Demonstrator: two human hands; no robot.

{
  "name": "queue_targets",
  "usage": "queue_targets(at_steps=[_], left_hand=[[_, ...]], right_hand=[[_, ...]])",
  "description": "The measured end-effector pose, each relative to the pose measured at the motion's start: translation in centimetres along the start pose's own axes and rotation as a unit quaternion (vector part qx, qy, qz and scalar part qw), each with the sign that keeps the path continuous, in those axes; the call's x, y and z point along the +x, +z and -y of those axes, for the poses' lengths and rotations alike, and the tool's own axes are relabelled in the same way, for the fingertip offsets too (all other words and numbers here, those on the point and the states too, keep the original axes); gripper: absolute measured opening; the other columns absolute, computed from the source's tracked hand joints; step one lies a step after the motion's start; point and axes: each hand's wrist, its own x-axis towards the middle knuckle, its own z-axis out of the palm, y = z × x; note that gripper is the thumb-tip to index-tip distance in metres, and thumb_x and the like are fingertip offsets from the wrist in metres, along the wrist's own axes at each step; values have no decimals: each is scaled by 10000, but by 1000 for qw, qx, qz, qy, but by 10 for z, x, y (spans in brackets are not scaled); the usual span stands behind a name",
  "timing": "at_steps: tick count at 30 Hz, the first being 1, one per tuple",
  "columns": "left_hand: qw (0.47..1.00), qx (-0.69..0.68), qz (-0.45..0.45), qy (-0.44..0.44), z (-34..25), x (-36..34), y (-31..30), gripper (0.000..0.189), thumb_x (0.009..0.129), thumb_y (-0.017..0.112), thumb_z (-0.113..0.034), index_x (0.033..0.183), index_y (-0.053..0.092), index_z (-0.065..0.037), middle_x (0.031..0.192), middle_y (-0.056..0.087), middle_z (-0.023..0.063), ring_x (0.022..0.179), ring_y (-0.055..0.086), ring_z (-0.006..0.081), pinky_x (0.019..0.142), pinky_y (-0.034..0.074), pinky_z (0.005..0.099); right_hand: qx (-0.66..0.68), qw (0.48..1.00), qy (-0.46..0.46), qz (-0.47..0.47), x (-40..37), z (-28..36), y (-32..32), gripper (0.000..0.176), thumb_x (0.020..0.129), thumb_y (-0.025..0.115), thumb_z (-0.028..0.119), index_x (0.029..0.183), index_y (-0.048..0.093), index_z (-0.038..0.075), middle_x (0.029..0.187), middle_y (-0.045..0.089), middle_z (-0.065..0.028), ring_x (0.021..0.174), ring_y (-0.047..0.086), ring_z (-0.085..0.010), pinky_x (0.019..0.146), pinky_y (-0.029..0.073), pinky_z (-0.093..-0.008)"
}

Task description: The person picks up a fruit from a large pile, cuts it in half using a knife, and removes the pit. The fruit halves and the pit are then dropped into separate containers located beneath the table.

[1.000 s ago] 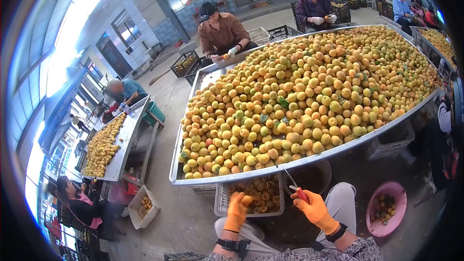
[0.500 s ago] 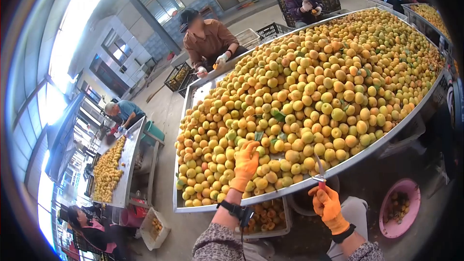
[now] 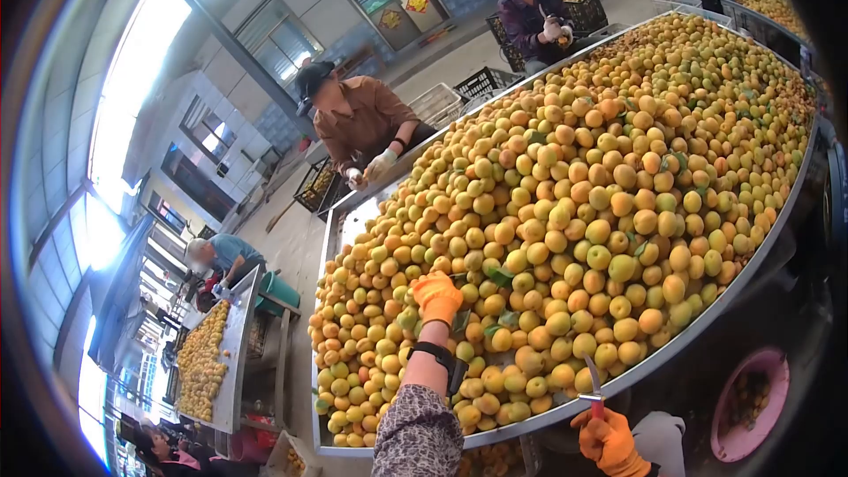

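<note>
A big heap of apricots [image 3: 565, 238], yellow, orange and greenish, lies on a metal-rimmed table [image 3: 618, 382]. My left hand [image 3: 437, 298], in an orange glove, sits on the heap left of some green leaves [image 3: 500, 276]. Its fingers are curled down among the fruit, so what they hold, if anything, is hidden. My right hand [image 3: 609, 443], gloved in orange too, is wrapped round the red handle of a small knife [image 3: 595, 380]. The short, slightly curved blade points up over the near rim, close to the nearest apricots.
Across the table a person in a brown shirt [image 3: 367, 119] works with gloved hands; another in a dark jacket [image 3: 528, 13] sits farther back. A pink basin [image 3: 751, 442] stands on the floor at right. A second fruit table [image 3: 243, 327] is at left. Below the near edge is a crate [image 3: 528, 455].
My view has shifted. My left hand has moved farther onto the heap, its fingers now more curled. My right hand still grips the knife at the near rim, lower in view.
</note>
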Motion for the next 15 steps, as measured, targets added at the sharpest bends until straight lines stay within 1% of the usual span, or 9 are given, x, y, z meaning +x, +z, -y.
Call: queue_targets(at_steps=[2, 3, 5, 6, 8, 10, 11, 13, 15], left_hand=[[996, -20, 78, -24, 1, 18, -12, 506, 740, 662, -318, 1193, 617, -99, 1169, 666, 108, 1143, 599, 226, 934, 428, 373], [996, -46, 61, -34, 6, 16, -12, 562, 709, 701, -371, 1205, 614, -122, 1175, 661, 120, 1129, 609, 241, 944, 441, 397], [994, -77, 79, -6, 19, 21, -9, 612, 691, 723, -421, 1227, 601, -152, 1169, 658, 133, 1124, 607, 268, 968, 435, 413], [995, -75, 63, 21, 21, 18, -5, 639, 672, 725, -433, 1236, 587, -166, 1157, 659, 144, 1117, 604, 297, 959, 444, 416], [995, -77, 48, 28, 27, 15, 0, 633, 667, 721, -424, 1227, 584, -164, 1143, 662, 152, 1101, 610, 307, 949, 452, 417], [992, -109, 35, 53, 31, 19, 2, 602, 649, 713, -404, 1176, 588, -140, 1095, 668, 182, 1044, 629, 332, 921, 473, 420], [992, -108, 34, 55, 33, 20, 3, 602, 649, 713, -404, 1176, 588, -140, 1095, 668, 182, 1044, 629, 332, 921, 473, 420], [988, -128, 68, 58, 31, 23, 4, 560, 688, 687, -410, 1165, 593, -132, 1083, 669, 182, 1022, 637, 330, 904, 487, 419], [990, -102, 74, 67, 22, 21, 13, 508, 747, 636, -400, 1171, 594, -122, 1102, 669, 170, 1033, 636, 321, 904, 489, 421]], right_hand=[[20, 1000, 11, -11, 5, 3, -2, 369, 971, 567, 340, 1032, 573, -23, 568, 430, 35, 395, 340, -45, 371, 241, -196], [44, 998, 30, -20, 5, 3, -1, 324, 965, 576, 314, 1024, 578, -4, 562, 412, 41, 386, 318, -46, 366, 216, -198], [57, 997, 44, -30, 7, 5, 1, 332, 959, 587, 326, 1009, 577, -1, 566, 421, 40, 392, 334, -47, 370, 232, -195], [65, 996, 44, -33, 9, 3, 1, 329, 955, 594, 326, 1011, 578, 2, 568, 423, 40, 394, 341, -47, 370, 236, -193], [76, 995, 46, -35, 9, 7, 2, 327, 950, 600, 325, 1012, 578, 5, 569, 425, 40, 396, 347, -48, 371, 239, -191], [86, 993, 80, -10, 10, 19, 5, 404, 942, 596, 314, 1016, 537, -79, 571, 411, 12, 410, 337, -68, 402, 280, -220], [91, 991, 95, 3, 8, 21, 7, 444, 938, 594, 308, 1019, 516, -121, 572, 403, -1, 417, 331, -78, 417, 301, -235], [100, 991, 94, -2, 6, 21, 10, 424, 943, 584, 289, 1023, 512, -120, 575, 389, 5, 417, 316, -75, 417, 291, -235], [108, 990, 90, -8, 6, 23, 9, 404, 948, 575, 270, 1028, 508, -119, 578, 375, 10, 417, 300, -71, 418, 281, -234]])
